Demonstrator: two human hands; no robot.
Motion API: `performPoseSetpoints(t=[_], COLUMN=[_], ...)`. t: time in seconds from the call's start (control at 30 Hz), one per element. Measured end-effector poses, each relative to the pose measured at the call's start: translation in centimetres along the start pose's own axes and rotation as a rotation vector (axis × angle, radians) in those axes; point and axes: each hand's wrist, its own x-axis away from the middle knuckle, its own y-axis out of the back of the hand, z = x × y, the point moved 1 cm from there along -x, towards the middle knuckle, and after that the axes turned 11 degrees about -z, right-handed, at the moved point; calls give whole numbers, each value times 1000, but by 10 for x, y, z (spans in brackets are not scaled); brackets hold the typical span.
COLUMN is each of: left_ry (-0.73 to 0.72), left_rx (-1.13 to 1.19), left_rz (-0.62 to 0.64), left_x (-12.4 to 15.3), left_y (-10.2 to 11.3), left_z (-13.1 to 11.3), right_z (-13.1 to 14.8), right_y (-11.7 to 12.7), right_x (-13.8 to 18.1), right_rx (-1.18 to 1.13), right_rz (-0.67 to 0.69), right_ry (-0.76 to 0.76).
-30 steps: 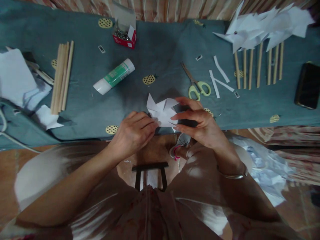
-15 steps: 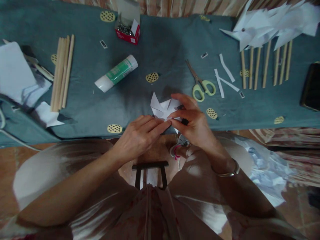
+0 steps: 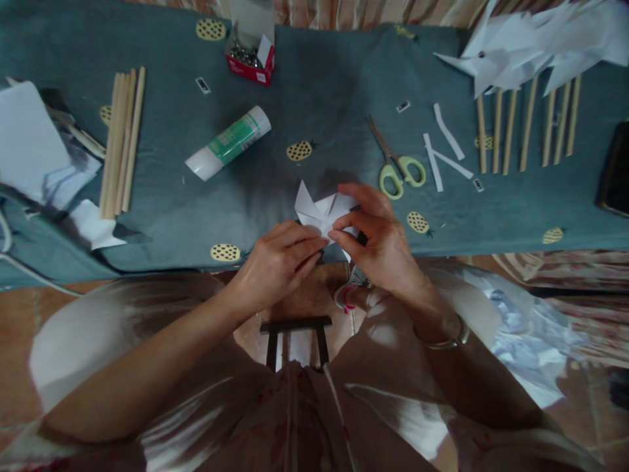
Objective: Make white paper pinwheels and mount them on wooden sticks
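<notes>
A white paper pinwheel (image 3: 322, 213) with folded, pointed blades is held at the table's near edge. My left hand (image 3: 280, 262) pinches its lower left side, fingers closed together. From the right, my right hand (image 3: 378, 239) grips it, with thumb and index finger pressed near its centre and the other fingers around a blade. The hands cover the lower and right parts of the paper. Beyond them lie green-handled scissors (image 3: 400, 174) and a glue stick (image 3: 228, 143) with a green label.
Wooden sticks (image 3: 120, 144) lie at left beside paper sheets (image 3: 32, 137). A red box (image 3: 250, 69) of small metal pieces stands at the back. Finished pinwheels (image 3: 531, 49) on sticks, paper strips (image 3: 447, 131) and a phone (image 3: 614, 170) are at right.
My left fingers have drawn back slightly to the left from the pinwheel's centre. My right hand keeps its pinch in nearly the same place.
</notes>
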Motion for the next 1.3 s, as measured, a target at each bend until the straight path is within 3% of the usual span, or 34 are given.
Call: performPoseSetpoints(t=[0.4, 1.3], left_ry=[36, 38], left_rx=[4, 26], left_rz=[17, 51], left_x=[-2, -1], left_y=[-1, -1], left_z=[0, 0], right_z=[7, 11], right_y=[-5, -4], right_x=[0, 1], right_rx=[13, 71], right_rz=[-41, -17], right_ry=[-71, -47])
